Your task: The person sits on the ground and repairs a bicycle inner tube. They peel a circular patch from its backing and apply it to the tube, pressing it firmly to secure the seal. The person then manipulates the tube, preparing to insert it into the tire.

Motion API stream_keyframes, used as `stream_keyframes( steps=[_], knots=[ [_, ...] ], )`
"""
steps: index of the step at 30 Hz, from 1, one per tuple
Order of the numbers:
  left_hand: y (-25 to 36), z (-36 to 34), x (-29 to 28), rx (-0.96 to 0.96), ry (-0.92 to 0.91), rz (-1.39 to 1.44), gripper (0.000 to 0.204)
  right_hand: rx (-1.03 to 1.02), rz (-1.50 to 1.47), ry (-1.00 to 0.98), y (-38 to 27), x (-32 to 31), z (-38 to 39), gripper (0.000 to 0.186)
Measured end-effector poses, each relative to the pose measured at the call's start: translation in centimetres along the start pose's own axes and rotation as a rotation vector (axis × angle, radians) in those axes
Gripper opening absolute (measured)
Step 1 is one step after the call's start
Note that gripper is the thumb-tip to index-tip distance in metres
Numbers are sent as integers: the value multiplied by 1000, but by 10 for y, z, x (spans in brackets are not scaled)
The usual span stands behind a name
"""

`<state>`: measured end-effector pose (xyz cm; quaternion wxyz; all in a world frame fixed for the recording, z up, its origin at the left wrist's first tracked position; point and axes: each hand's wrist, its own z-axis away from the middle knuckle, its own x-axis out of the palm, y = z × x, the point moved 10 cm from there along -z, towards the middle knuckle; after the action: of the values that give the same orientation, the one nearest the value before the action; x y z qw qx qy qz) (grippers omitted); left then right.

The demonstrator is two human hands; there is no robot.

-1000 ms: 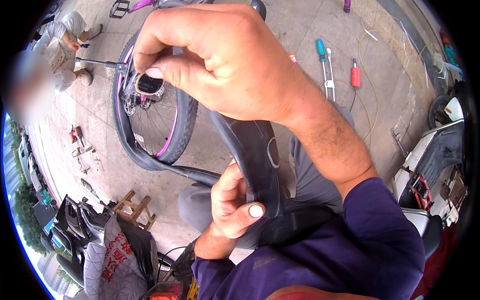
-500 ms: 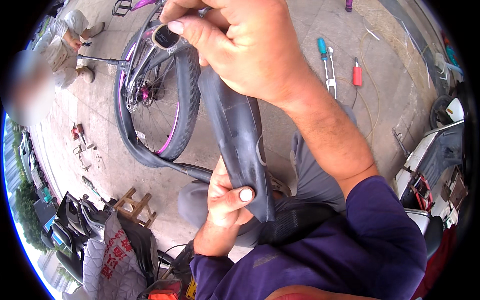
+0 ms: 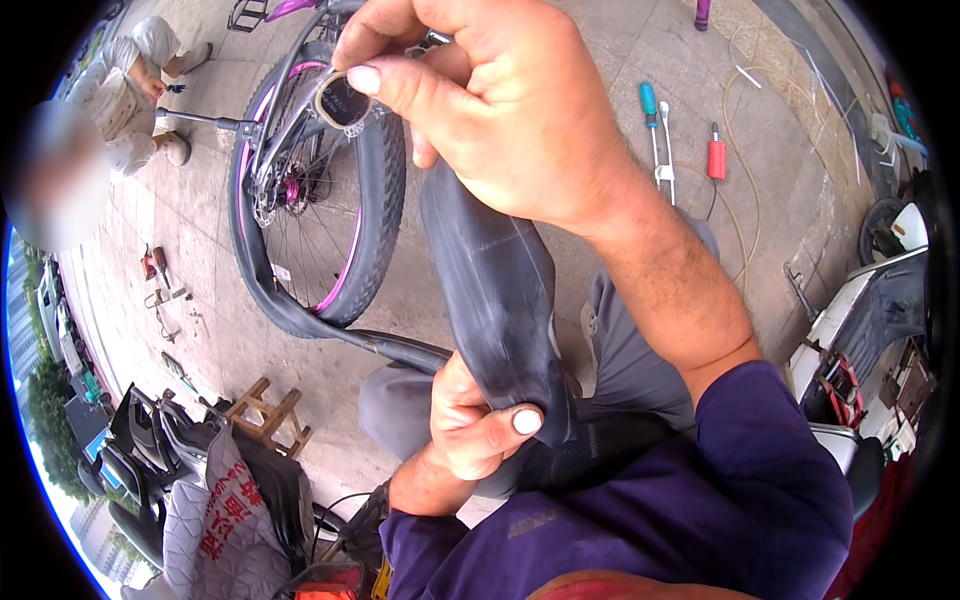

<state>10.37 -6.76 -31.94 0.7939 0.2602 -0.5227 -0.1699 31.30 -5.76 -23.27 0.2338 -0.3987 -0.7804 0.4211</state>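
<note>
My left hand (image 3: 475, 425) is closed round a black inner tube (image 3: 490, 280), its thumb pressed on top. The tube is stretched flat between my hands, and a length of it runs left to the bicycle wheel (image 3: 320, 200). Higher up, my right hand (image 3: 500, 110) pinches the edge of a small black rubber patch (image 3: 343, 100) with a pale rim, between thumb and finger. The patch is held above and left of the tube's far end, apart from it. My right hand hides part of the tube's upper end.
A teal screwdriver (image 3: 648, 105), a metal lever (image 3: 665, 140) and a red-handled tool (image 3: 716, 155) lie on the pavement to the right. A wooden stool (image 3: 265, 415) stands lower left, near a parked scooter with a quilted cover (image 3: 215, 530). Another person (image 3: 125, 100) sits at the upper left.
Both hands and the tube have shifted slightly right and the right hand a little lower. The patch stays pinched in the right hand.
</note>
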Motion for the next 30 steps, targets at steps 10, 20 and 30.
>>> stream_keyframes(
  steps=[10, 20, 30],
  knots=[
    [-1, -3, -1, 4, 129, 31, 51, 110, 83, -9, 12, 3, 9, 4],
    [-4, -7, 2, -37, 23, 135, 51, 678, -535, -270, 38, -12, 16, 8],
    [-9, -16, 6, -43, -164, 244, 73, 636, -476, -15, -9, -34, 26, 17]
  ],
)
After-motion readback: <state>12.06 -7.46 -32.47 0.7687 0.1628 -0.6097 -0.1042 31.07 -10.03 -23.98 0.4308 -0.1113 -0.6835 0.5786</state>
